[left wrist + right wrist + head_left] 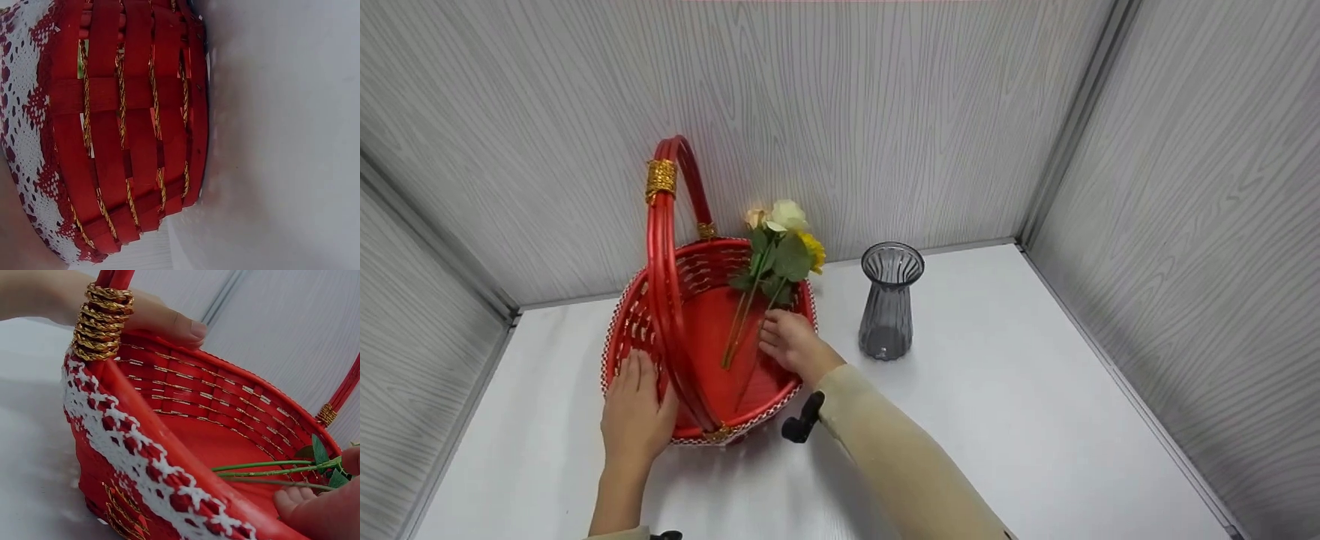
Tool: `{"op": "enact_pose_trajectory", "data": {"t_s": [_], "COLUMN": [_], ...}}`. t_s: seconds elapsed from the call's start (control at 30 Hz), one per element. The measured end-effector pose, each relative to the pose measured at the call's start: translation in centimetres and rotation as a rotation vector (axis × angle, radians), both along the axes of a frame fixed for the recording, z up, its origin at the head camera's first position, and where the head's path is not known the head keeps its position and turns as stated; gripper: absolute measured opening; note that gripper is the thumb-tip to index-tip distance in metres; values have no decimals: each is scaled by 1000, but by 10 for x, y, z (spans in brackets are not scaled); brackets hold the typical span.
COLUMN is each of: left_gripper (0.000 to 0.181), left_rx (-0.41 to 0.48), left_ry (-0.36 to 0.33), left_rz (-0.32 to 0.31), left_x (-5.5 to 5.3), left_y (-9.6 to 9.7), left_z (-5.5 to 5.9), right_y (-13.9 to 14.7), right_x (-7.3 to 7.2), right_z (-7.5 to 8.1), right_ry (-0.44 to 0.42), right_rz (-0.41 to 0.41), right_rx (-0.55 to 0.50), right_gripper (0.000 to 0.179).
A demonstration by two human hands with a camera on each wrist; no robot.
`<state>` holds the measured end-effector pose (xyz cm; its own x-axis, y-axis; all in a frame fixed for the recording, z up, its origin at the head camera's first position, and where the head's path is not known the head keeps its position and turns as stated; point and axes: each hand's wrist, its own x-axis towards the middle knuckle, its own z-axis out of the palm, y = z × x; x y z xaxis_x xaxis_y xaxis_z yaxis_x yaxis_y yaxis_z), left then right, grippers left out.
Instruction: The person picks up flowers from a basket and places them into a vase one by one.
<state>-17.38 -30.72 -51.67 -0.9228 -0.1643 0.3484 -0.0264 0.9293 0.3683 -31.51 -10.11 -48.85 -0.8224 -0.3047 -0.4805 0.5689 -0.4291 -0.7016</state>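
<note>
A red woven basket (712,330) with a tall arched handle (664,247) and lace round its rim stands on the white table. My left hand (634,412) holds its near left rim, fingers over the inner wall; the left wrist view shows mostly the outer weave. Three artificial flowers lean across the far right side inside: a white rose (788,215), a peach rose (757,217) and a yellow flower (812,251). At the right inner side, my right hand (791,341) has loosely bent fingers beside a thin stem (270,482), thumb and fingers apart.
A grey ribbed glass vase (889,307) stands upright just right of the basket. Pale wood-grain panels (885,112) close in the table at the back and both sides. The basket's handle rises between the two hands.
</note>
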Motion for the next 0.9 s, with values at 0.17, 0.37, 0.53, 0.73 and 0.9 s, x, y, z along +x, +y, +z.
{"op": "enact_pose_trajectory", "data": {"t_s": [0.17, 0.37, 0.53, 0.73, 0.9], "left_gripper": [66, 68, 70, 71, 68], "left_rx": [20, 22, 18, -3, -20], "left_ry": [-10, -26, -48, -39, -54], "left_rz": [8, 8, -11, -16, -17], "left_x": [2, 3, 2, -4, -2], "left_y": [-2, 0, 7, 8, 9], "left_z": [1, -1, -1, 2, -5], "right_y": [-6, -7, -2, 1, 2], "right_x": [1, 2, 0, -3, 3], "right_z": [0, -3, -5, -5, -10], "right_ry": [52, 50, 23, 59, 115], "right_rz": [-32, -86, -133, -122, -117], "right_rx": [-16, -40, -50, -65, -31], "right_gripper": [29, 16, 9, 8, 17]}}
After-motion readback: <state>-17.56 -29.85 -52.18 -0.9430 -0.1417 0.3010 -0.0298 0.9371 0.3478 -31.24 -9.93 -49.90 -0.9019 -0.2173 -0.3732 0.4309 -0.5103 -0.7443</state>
